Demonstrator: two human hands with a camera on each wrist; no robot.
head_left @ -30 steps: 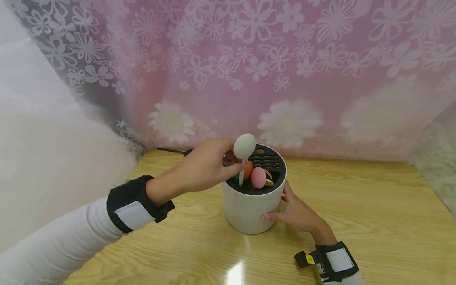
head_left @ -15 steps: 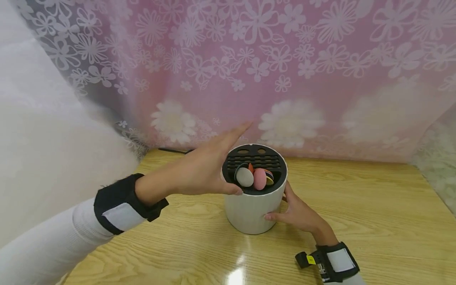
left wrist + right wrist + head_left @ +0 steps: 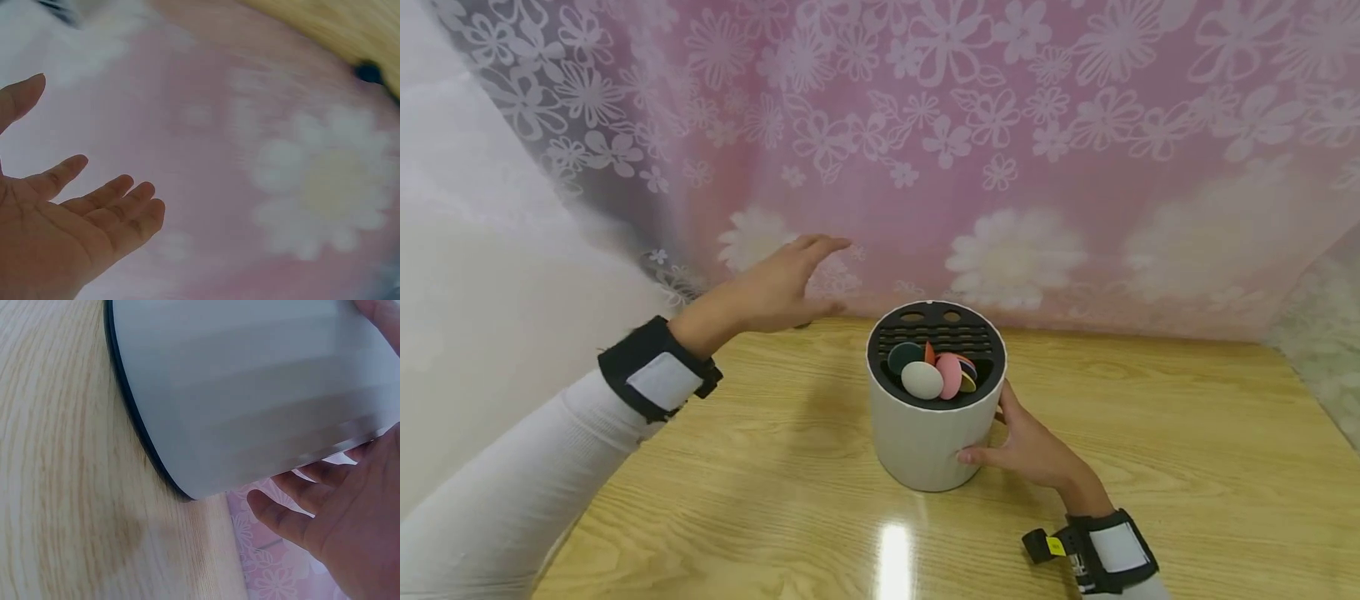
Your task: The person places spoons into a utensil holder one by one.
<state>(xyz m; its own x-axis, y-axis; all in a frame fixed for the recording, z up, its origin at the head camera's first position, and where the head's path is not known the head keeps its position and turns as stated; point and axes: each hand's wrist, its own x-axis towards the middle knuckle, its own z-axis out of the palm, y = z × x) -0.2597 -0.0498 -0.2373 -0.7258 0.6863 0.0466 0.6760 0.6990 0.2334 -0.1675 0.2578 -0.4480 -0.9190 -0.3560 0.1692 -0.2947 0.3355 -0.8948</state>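
Observation:
A round white utensil holder (image 3: 928,446) with a black slotted top (image 3: 936,337) stands upright on the table in the head view. Out of its front opening show the oval heads of several utensils: a white spoon (image 3: 922,381), a pink one (image 3: 950,375), a dark green one (image 3: 906,358) and others in orange and yellow. My right hand (image 3: 1037,446) holds the holder's right side, thumb in front and fingers round the side; the right wrist view shows them along the wall. To the holder's upper left, my left hand (image 3: 767,292) hangs in the air with fingers spread, holding nothing.
The wooden table (image 3: 1150,433) extends on both sides of the holder. A pink flowered curtain (image 3: 880,167) hangs at its back edge. Pale white sheeting (image 3: 512,292) is on the left. A small dark object (image 3: 369,72) lies at the table's back edge.
My left hand has let go of the white spoon, which dropped from upright above the opening to rest among the others. The hand then drew away to the left. My right hand stays put.

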